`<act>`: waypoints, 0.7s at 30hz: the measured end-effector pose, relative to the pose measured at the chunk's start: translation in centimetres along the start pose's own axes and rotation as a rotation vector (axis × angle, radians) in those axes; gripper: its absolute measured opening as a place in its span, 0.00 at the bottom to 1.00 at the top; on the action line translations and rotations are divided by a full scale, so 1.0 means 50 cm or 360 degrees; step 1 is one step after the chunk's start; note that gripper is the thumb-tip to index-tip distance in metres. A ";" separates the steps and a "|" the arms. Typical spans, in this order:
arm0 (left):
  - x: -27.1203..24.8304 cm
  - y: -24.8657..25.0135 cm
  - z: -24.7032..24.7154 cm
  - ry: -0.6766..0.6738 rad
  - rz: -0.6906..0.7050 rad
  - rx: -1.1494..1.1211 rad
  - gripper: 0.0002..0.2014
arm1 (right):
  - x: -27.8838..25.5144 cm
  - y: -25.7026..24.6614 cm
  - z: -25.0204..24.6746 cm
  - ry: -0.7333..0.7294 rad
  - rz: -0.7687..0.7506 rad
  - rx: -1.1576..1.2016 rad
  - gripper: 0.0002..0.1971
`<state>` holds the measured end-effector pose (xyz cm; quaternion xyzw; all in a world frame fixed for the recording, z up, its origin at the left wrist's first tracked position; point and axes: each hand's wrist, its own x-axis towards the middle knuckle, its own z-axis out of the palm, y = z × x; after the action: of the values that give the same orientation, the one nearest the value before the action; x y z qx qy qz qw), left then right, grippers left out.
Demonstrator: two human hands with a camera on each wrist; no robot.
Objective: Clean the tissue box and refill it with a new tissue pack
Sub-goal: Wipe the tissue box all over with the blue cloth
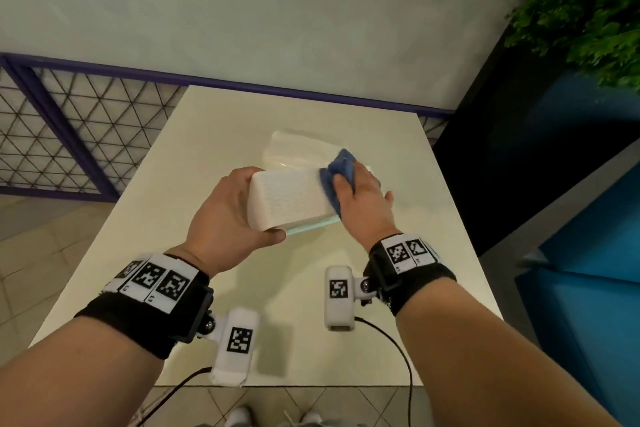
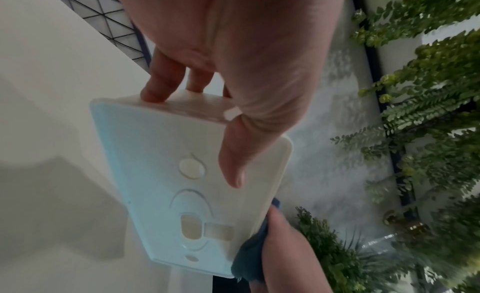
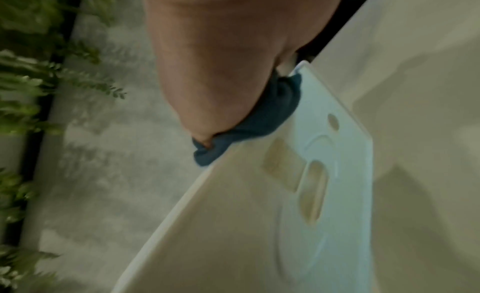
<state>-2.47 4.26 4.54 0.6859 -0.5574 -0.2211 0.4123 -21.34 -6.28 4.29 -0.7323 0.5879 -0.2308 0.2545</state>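
Observation:
A white plastic tissue box (image 1: 289,199) is held above the table, tilted. My left hand (image 1: 228,210) grips its left end, fingers on the end wall and thumb on the underside (image 2: 233,164). The box's underside (image 2: 192,194) shows moulded ovals and slots (image 3: 311,186). My right hand (image 1: 360,191) holds a crumpled blue cloth (image 1: 341,170) against the box's right end; the cloth (image 3: 259,121) is pressed between palm and box edge, also seen in the left wrist view as blue cloth (image 2: 249,260). A wrapped white tissue pack (image 1: 304,149) lies on the table behind the box.
The white table (image 1: 242,305) has its near edge just in front of me. A purple mesh railing (image 1: 69,128) stands left, a wall behind. A dark partition, blue panel (image 1: 588,218) and green plant (image 1: 581,3) are at the right.

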 end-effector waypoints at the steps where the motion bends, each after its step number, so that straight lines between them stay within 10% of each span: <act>1: 0.000 -0.002 0.004 -0.0017 -0.0014 0.0007 0.41 | -0.005 -0.006 0.008 0.0030 0.0003 0.0025 0.24; 8: 0.006 0.004 -0.006 -0.0109 -0.0018 -0.0088 0.39 | -0.109 -0.085 0.058 -0.0170 -0.0660 0.0077 0.27; 17: -0.002 -0.020 -0.052 -0.0121 0.0121 -0.0107 0.40 | 0.001 0.066 -0.022 0.0102 0.0131 0.0472 0.24; 21: 0.000 -0.040 -0.069 -0.0227 0.0145 -0.0074 0.42 | 0.020 0.080 -0.055 -0.0190 0.0920 0.1006 0.37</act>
<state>1.32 5.42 4.88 0.6327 -0.6105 -0.2633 0.3971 -25.88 -8.26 3.83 -0.4357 0.6536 -0.2758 0.5541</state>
